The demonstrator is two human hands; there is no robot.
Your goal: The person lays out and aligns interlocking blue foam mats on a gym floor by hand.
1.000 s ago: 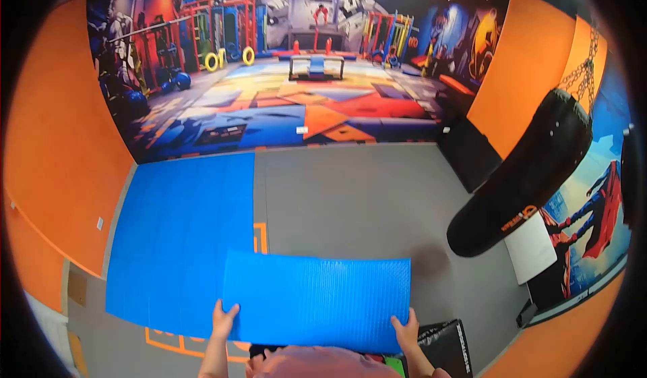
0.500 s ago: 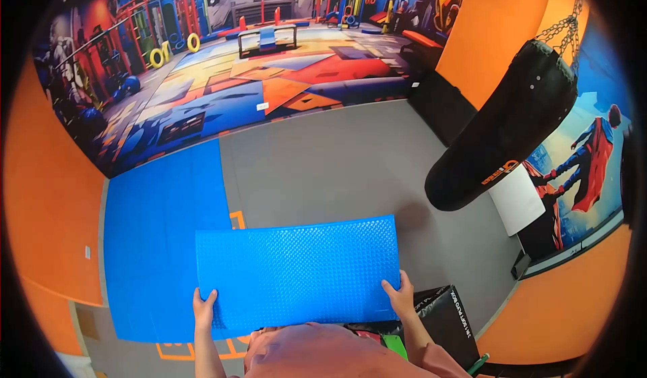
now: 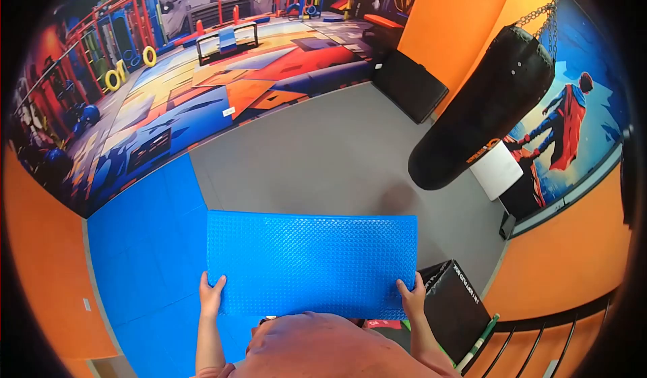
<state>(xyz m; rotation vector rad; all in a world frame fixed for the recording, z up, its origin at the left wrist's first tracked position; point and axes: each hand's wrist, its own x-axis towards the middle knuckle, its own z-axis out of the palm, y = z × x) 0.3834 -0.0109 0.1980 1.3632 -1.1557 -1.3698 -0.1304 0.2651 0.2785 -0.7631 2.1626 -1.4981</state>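
A blue textured foam mat (image 3: 313, 263) is held out level in front of my body, its surface covered in small raised bumps. My left hand (image 3: 211, 293) grips its left edge, thumb on top and fingers beneath. On the opposite side my right hand (image 3: 411, 293) clasps the right edge in the same way. The undersides of both hands are hidden by the mat. Below the mat's near edge shows my pinkish-brown top (image 3: 323, 351).
Blue matting (image 3: 145, 243) covers the floor at left, beside grey flooring (image 3: 290, 155). A black punching bag (image 3: 482, 111) hangs on chains at right. A black plyo box (image 3: 458, 304) stands near my right arm, by a black railing (image 3: 536, 344). A black panel (image 3: 410, 86) leans at the far wall.
My view has turned to the right, so the room shifts left in the picture. Both hands still hold the mat, which now sits slightly higher and further right in view.
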